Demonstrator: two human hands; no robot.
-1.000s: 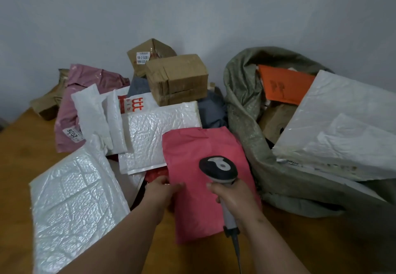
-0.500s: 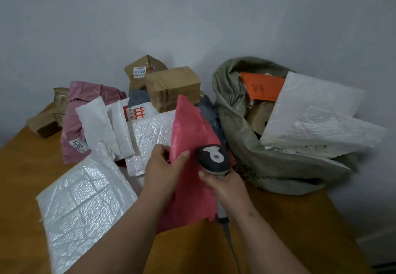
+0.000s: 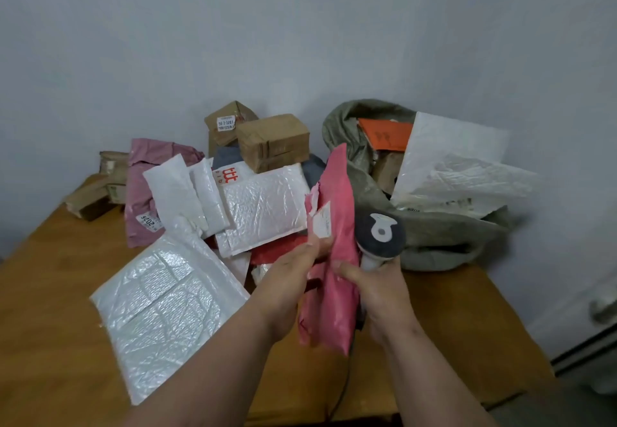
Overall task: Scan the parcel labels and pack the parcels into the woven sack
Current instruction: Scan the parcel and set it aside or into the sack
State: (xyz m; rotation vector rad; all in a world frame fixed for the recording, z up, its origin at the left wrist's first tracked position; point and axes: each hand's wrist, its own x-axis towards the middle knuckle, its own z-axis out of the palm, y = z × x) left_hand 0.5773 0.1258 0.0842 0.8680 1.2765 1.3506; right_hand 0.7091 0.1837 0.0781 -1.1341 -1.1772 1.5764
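Since half a second ago you have turned the pink mailer (image 3: pixel 337 259) more upright, so its white label (image 3: pixel 322 220) now faces you. Your left hand (image 3: pixel 293 279) pinches the mailer's left edge just under the label, fingers clamped on the soft plastic. Your right hand (image 3: pixel 377 288) grips the scanner (image 3: pixel 379 238) by its handle, with the thumb pressed against the mailer; the scanner's rounded grey head sits just right of the mailer.

Bare wooden bench (image 3: pixel 50 326) lies open at your near left, beside a large crinkled bubble mailer (image 3: pixel 160 313). Farther back are more bubble mailers, a mauve bag (image 3: pixel 142 193) and brown cardboard boxes (image 3: pixel 273 141). Far right, the coarse grey-green woven sack (image 3: pixel 430 236) slumps open against the wall, with an orange envelope (image 3: pixel 384 132) and white mailers inside.
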